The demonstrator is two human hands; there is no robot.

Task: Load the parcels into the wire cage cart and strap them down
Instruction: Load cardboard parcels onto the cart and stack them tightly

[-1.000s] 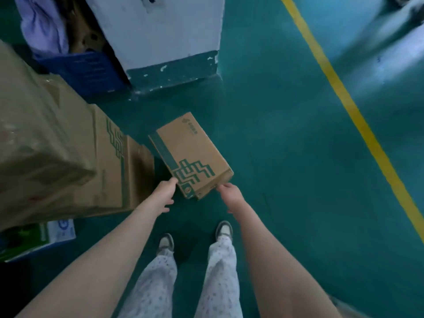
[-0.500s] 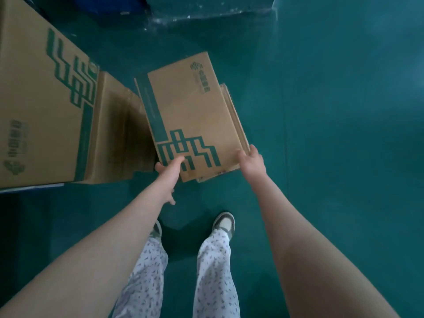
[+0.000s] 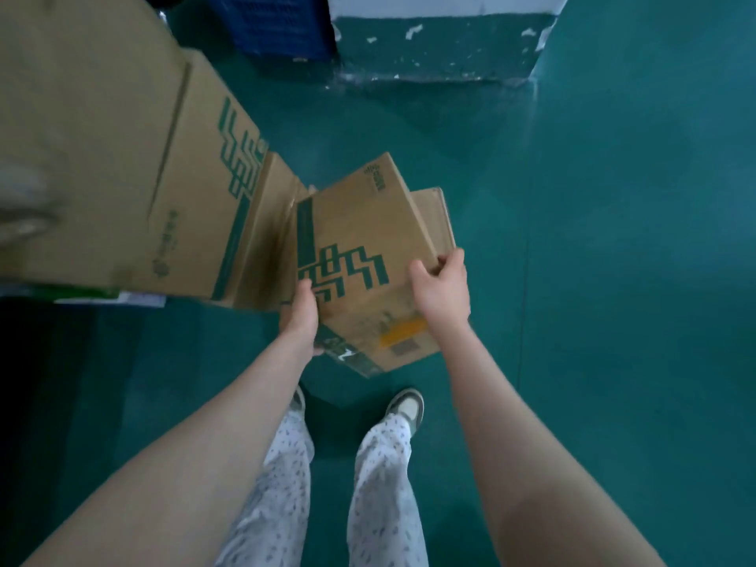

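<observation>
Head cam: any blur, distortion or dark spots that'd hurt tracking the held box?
Head view: dim, bluish light; the held box is fairly sharp; the stacked boxes smear toward the left edge; wide-angle stretch on the forearms; bottom-left corner near black.

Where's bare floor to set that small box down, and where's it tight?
Free: green floor right of the small cardboard box, and the strip ahead between it and the pillar base. Tight: left, where the stacked cartons sit close beside it, blue crate behind them.
</observation>
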